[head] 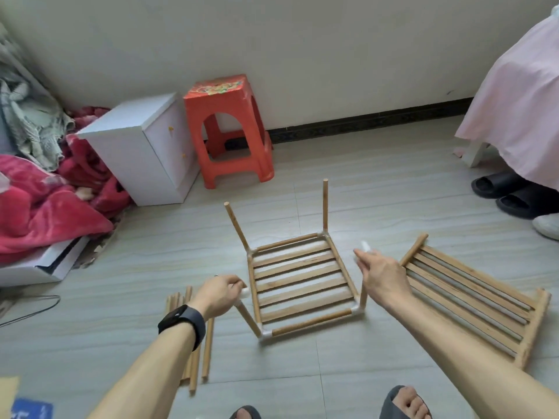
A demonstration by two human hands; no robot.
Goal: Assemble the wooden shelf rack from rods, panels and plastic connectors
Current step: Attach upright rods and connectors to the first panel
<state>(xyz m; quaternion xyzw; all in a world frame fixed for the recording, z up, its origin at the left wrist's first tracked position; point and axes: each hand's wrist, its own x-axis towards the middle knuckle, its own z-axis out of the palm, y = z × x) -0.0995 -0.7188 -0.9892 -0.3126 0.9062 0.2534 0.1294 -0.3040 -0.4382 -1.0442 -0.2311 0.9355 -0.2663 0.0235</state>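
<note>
On the grey floor (348,164) the rack (299,279) stands between the hands. The left hand (222,293) grips a connector (244,293) atop a leaning rod (249,319); the right hand (382,276) pinches a second connector (365,247). Skewed pressure may unseat that rod.

Pale wall (302,40), dark baseboard (363,124) along its foot. Grey tiled floor (121,282), evenly lit. White cabinet (133,152) just beside red plastic stool (230,128), both near wall. Red blanket (39,204) heaped left; pink cloth (520,110) hanging right, black slippers (496,184) below.

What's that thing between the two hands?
In the head view, the slatted wooden shelf panel lies between the left hand and the right hand.
</note>
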